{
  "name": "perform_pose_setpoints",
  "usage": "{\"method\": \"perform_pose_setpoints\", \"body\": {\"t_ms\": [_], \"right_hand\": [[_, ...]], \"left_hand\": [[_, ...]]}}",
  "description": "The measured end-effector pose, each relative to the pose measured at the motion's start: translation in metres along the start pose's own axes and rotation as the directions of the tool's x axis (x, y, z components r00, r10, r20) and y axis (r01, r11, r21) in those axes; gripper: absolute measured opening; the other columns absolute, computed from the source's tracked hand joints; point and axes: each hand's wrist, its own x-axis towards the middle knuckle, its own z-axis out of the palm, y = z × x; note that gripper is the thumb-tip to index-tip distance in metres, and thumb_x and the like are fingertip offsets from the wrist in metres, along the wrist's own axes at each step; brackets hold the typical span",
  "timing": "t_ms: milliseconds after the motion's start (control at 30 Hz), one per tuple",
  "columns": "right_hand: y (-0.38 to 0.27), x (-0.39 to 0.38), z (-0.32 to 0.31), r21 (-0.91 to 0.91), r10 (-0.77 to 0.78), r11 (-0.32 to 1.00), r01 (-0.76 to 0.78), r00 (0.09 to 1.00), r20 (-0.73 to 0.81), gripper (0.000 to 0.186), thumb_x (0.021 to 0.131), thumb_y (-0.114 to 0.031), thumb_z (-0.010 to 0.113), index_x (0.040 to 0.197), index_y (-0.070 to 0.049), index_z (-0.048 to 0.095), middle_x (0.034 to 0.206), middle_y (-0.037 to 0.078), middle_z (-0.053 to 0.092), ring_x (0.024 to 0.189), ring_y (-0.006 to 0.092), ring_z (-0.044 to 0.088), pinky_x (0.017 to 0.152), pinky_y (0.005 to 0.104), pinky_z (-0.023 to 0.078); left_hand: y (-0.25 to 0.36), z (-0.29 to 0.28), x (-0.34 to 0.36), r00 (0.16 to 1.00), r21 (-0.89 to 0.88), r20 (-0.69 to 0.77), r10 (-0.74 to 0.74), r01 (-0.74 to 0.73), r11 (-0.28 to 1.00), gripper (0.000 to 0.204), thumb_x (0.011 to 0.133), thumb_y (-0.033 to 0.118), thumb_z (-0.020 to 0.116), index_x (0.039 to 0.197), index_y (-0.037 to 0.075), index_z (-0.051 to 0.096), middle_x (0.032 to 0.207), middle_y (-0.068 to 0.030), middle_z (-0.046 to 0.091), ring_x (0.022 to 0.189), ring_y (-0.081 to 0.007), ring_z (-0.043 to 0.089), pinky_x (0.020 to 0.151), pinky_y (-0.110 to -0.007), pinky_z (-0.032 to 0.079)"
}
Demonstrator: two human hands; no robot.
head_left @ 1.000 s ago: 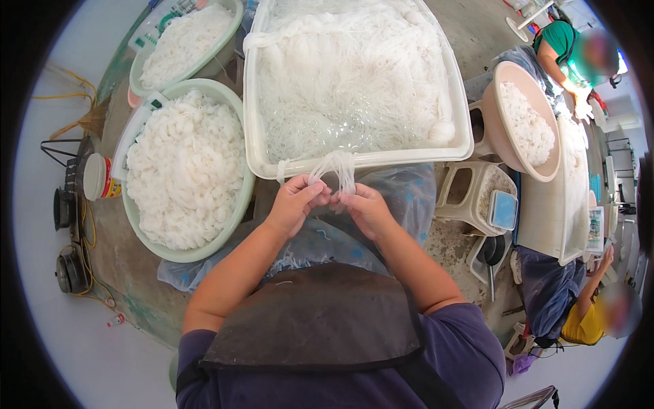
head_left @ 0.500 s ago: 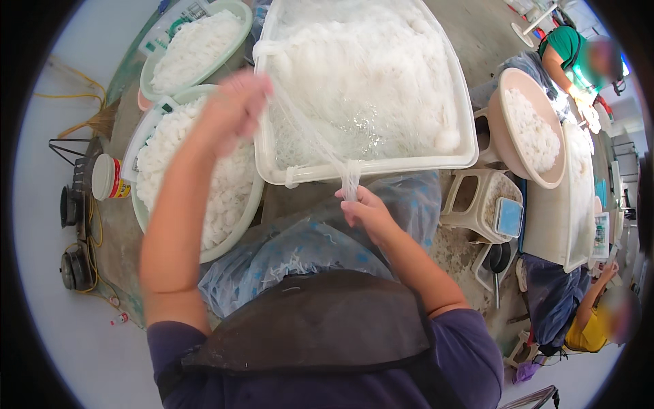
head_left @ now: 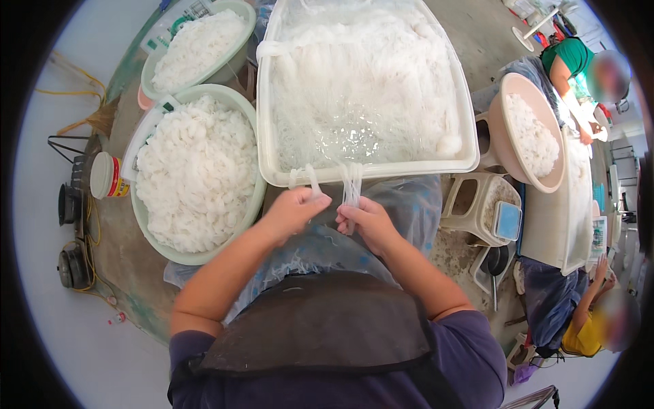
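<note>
A bundle of thin white strands (head_left: 352,183) hangs over the near rim of the white tub (head_left: 398,169), its lower end grasped by the fingers of the right hand (head_left: 368,219). Farther left along the tub's near rim, the fingers of the left hand (head_left: 296,210) are curled around a smaller bundle (head_left: 313,180). Glistening white fibre (head_left: 361,88) fills the tub. Left of the tub stands a pale green basin (head_left: 194,258) heaped with white clumps (head_left: 194,177); right of it, a pinkish basin (head_left: 509,140) and a cream stool (head_left: 501,187).
</note>
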Motion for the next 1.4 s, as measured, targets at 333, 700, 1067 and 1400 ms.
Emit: {"method": "perform_pose_setpoints", "body": {"t_ms": [333,700,1067,1400], "right_hand": [[0.005,0.0,0.006,-0.118,-0.05,0.992,0.045,0.998,-0.041,0.022,0.088,-0.012,0.067,0.103,0.002,0.06,0.095,0.01,0.065,0.08,0.0152,0.064,0.072,0.0271,0.051],[-0.056,0.01,0.011,-0.325,-0.322,0.897,0.301,0.947,-0.012,0.022,0.094,-0.02,0.059,0.101,0.001,0.059,0.087,0.008,0.065,0.077,0.0155,0.063,0.069,0.0285,0.051],[-0.01,0.009,0.019,-0.805,-0.421,0.494,0.33,0.9,0.111,0.027,0.087,-0.018,0.064,0.106,0.0,0.058,0.094,0.012,0.064,0.084,0.0222,0.062,0.073,0.0326,0.049],[-0.082,0.038,0.082,-0.422,-0.527,0.069,0.904,0.392,0.754,0.01,0.078,-0.015,0.062,0.079,-0.005,0.064,0.093,0.013,0.06,0.093,0.0305,0.055,0.082,0.0367,0.044]], "left_hand": [[-0.036,0.029,0.028,0.979,-0.241,-0.057,0.195,-0.203,0.949,0.024,0.09,0.021,0.065,0.105,0.003,0.065,0.09,-0.0046,0.065,0.08,-0.0111,0.057,0.069,-0.027,0.046],[0.075,-0.067,0.006,0.899,-0.496,-0.233,0.371,-0.438,0.75,0.011,0.093,0.016,0.055,0.086,0.008,0.056,0.075,-0.0025,0.058,0.058,-0.011,0.055,0.059,-0.028,0.051],[0.06,-0.086,-0.008,0.683,0.743,-0.221,0.696,-0.344,0.574,0.046,0.096,0.041,0.053,0.128,0.008,0.052,0.08,-0.0027,0.057,0.067,-0.0079,0.047,0.061,-0.024,0.041],[0.064,-0.04,-0.079,0.83,-0.663,0.151,0.537,-0.318,0.678,0.054,0.101,0.045,0.029,0.135,0.005,0.047,0.093,-0.0128,0.063,0.064,-0.0116,0.043,0.062,-0.026,0.039]]}}
